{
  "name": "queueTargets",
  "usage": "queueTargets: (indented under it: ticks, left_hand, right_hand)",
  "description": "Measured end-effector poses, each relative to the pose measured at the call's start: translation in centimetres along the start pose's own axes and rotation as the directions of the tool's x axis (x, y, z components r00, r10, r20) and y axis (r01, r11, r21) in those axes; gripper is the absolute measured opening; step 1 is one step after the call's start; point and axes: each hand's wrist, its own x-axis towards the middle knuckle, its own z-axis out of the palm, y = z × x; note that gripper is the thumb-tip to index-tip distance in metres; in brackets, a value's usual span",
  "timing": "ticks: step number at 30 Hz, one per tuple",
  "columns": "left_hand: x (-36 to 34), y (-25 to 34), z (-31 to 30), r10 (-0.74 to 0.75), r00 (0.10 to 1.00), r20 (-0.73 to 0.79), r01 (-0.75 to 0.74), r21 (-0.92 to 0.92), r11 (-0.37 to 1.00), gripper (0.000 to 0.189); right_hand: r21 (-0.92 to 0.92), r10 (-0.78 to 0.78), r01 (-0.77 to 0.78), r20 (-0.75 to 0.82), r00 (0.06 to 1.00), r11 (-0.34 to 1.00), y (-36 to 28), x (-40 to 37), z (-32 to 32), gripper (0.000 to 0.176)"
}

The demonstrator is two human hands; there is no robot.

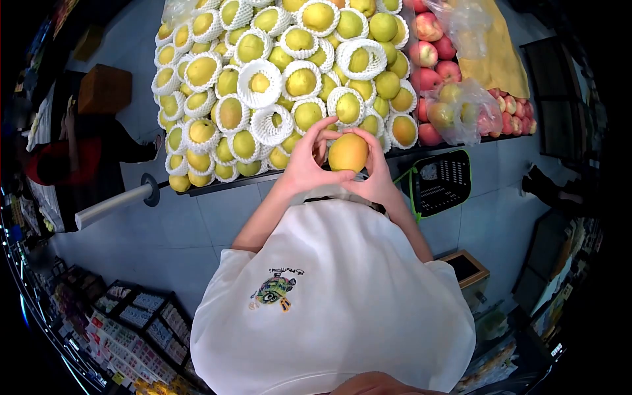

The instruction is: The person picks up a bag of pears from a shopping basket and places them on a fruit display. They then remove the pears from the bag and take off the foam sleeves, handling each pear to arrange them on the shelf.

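Observation:
A yellow-orange fruit [347,153] is held between my two hands, in front of the near edge of the fruit display. My left hand [309,158] curves around its left side, thumb below and fingers raised above. On the right side, my right hand [376,164] wraps its fingers and thumb around the fruit. Beyond my hands lie rows of similar yellow-green fruits, many in white foam nets. One empty-looking foam net [271,126] rests just up and left of my left hand.
Red apples [429,79] and a clear plastic bag [461,112] holding fruit are at the right of the display. A black basket with green trim [441,183] is below them. People stand at the far left and far right. A white roll [115,205] juts out at left.

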Motion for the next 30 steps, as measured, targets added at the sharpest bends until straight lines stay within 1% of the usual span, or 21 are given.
queueTargets:
  ticks: [2, 4, 5, 6, 7, 8, 9, 11, 12, 14, 16, 17, 19, 22, 23, 24, 25, 26, 27, 29, 30]
  left_hand:
    - [-0.2, -0.9, -0.8, -0.015, 0.999, 0.049, 0.018, -0.067, 0.998, 0.104]
    - [0.1, 0.0, -1.4, -0.032, 0.994, 0.102, 0.045, -0.13, 0.991, 0.099]
    - [0.8, 1.4, -1.9, -0.102, 0.972, 0.211, 0.102, 0.007, 0.995, 0.093]
    - [1.8, 2.5, -2.3, -0.178, 0.936, 0.305, 0.138, 0.15, 0.979, 0.087]
    - [3.1, 2.8, -2.3, -0.168, 0.936, 0.308, 0.126, 0.152, 0.98, 0.087]
    - [4.8, 2.9, -1.9, -0.055, 0.99, 0.131, 0.02, 0.257, 0.966, 0.075]
    - [6.8, 2.9, -1.3, 0.086, 0.996, -0.039, -0.066, 0.372, 0.926, 0.063]
    - [11.6, 2.5, 0.0, 0.209, 0.912, -0.354, -0.03, 0.451, 0.892, 0.044]
    - [13.6, 2.1, 0.2, 0.219, 0.91, -0.351, -0.041, 0.452, 0.891, 0.044]
    - [17.1, 0.8, 0.3, 0.603, 0.757, -0.251, -0.056, 0.895, 0.443, 0.03]
    - [18.9, -0.7, -0.1, 0.539, 0.807, -0.242, -0.084, 0.856, 0.51, 0.03]
    - [19.7, -1.3, -0.4, 0.465, 0.856, -0.226, -0.099, 0.811, 0.577, 0.031]
    - [18.9, -0.3, -0.4, 0.501, 0.834, -0.233, -0.118, 0.811, 0.573, 0.024]
    - [15.8, 1.8, 0.1, 0.373, 0.859, -0.352, -0.262, 0.325, 0.909, 0.018]
    - [14.6, 1.8, 0.3, 0.372, 0.858, -0.355, -0.256, 0.332, 0.908, 0.018]
    - [13.5, 1.7, 0.5, 0.326, 0.873, -0.362, -0.296, 0.136, 0.945, 0.022]
    - [12.2, 1.9, 0.7, 0.279, 0.89, -0.361, -0.323, -0.067, 0.944, 0.026]
    - [10.6, 2.3, 0.5, 0.064, 0.967, -0.245, -0.143, -0.323, 0.936, 0.037]
    - [9.3, 3.0, 0.6, 0.058, 0.966, -0.25, -0.139, -0.32, 0.937, 0.037]
    - [7.4, 4.4, 0.6, -0.043, 0.996, -0.074, -0.03, -0.776, 0.63, 0.048]
    - [6.7, 4.8, 0.6, 0.001, 0.999, -0.055, -0.045, -0.802, 0.595, 0.061]
  right_hand:
    - [-0.255, 0.044, 0.017, 0.229, 0.972, 0.967, -1.2, 0.3, -1.1, 0.094]
    - [-0.184, 0.091, -0.041, 0.27, 0.959, 0.982, -1.0, 0.2, -1.9, 0.091]
    - [-0.111, 0.129, -0.098, 0.319, 0.939, 0.989, -0.8, 0.1, -2.1, 0.088]
    - [-0.117, 0.122, -0.089, 0.315, 0.941, 0.989, -0.4, -0.2, -2.0, 0.088]
    - [-0.083, 0.111, -0.1, 0.144, 0.983, 0.992, 0.2, -1.0, -1.9, 0.079]
    - [-0.048, 0.101, -0.103, -0.032, 0.994, 0.994, 0.6, -1.3, -1.9, 0.069]
    - [-0.057, 0.09, -0.092, -0.035, 0.995, 0.994, 0.6, -1.3, -2.3, 0.069]
    - [0.35, 0.35, -0.286, -0.132, 0.927, 0.892, 0.6, -1.2, -3.3, 0.053]
    - [0.345, 0.259, -0.193, -0.157, 0.953, 0.919, 1.0, -0.9, -3.3, 0.041]
    - [0.435, 0.298, -0.204, -0.162, 0.941, 0.877, 1.6, -0.5, -4.1, 0.045]
    - [0.521, 0.395, -0.243, -0.201, 0.897, 0.818, 1.2, 0.0, -4.2, 0.071]
    - [0.52, 0.384, -0.235, -0.201, 0.901, 0.821, 0.4, 0.5, -4.3, 0.071]
    - [0.643, 0.37, -0.198, -0.144, 0.918, 0.74, -1.4, 1.4, -4.5, 0.074]
    - [0.71, 0.302, -0.151, -0.09, 0.949, 0.687, -3.1, 2.2, -4.4, 0.063]
    - [0.708, 0.236, -0.125, -0.06, 0.97, 0.695, -3.9, 2.7, -4.2, 0.054]
    - [0.714, 0.238, -0.129, -0.054, 0.97, 0.688, -4.3, 3.1, -4.1, 0.054]
    - [0.701, 0.179, -0.129, 0.002, 0.984, 0.701, -4.7, 3.7, -4.0, 0.053]
    - [0.688, 0.12, -0.127, 0.059, 0.991, 0.714, -5.1, 4.0, -3.9, 0.053]
    - [0.692, 0.123, -0.133, 0.064, 0.99, 0.709, -6.0, 4.4, -3.4, 0.053]
    - [0.594, 0.146, -0.141, 0.04, 0.988, 0.792, -7.4, 5.3, -1.9, 0.057]
    - [0.597, 0.149, -0.15, 0.051, 0.988, 0.788, -7.2, 5.4, -1.4, 0.057]
